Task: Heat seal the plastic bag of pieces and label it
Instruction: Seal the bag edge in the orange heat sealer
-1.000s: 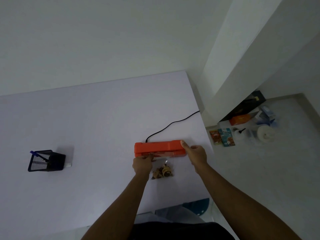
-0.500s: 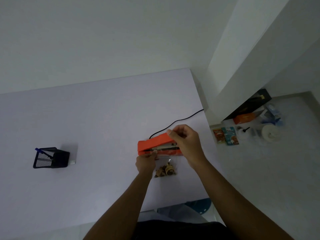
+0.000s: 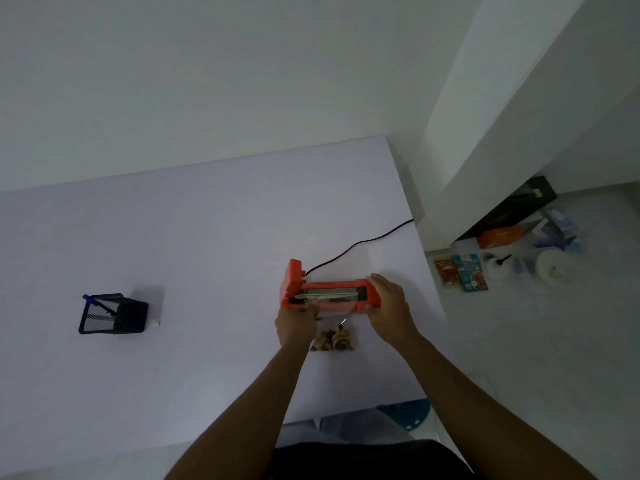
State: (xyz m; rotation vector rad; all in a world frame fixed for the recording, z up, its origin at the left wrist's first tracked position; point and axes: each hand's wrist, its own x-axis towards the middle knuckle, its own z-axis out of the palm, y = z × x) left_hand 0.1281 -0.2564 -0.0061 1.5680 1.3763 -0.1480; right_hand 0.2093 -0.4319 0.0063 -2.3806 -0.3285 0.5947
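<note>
An orange heat sealer [image 3: 360, 285] lies on the white table [image 3: 207, 237], its lid [image 3: 293, 273] swung upright at the left hinge so the sealing strip shows. A clear plastic bag of brown pieces [image 3: 333, 341] lies just in front of it, with its top edge reaching up to the sealer's front. My left hand [image 3: 296, 323] pinches the bag's top left corner at the sealer's left front. My right hand [image 3: 389, 306] wraps around the right end of the sealer base. I cannot tell whether it also touches the bag.
A black power cord [image 3: 363, 242] runs from the sealer off the table's right edge. A black mesh pen holder [image 3: 112, 315] with a blue pen stands at the left, with a small white item [image 3: 154, 322] beside it. Boxes and packets [image 3: 464, 271] lie on the floor to the right.
The sealer lid went from shut to fully raised. My right hand lifted it, then let go and dropped to the right end of the base. My left hand stayed on the bag.
</note>
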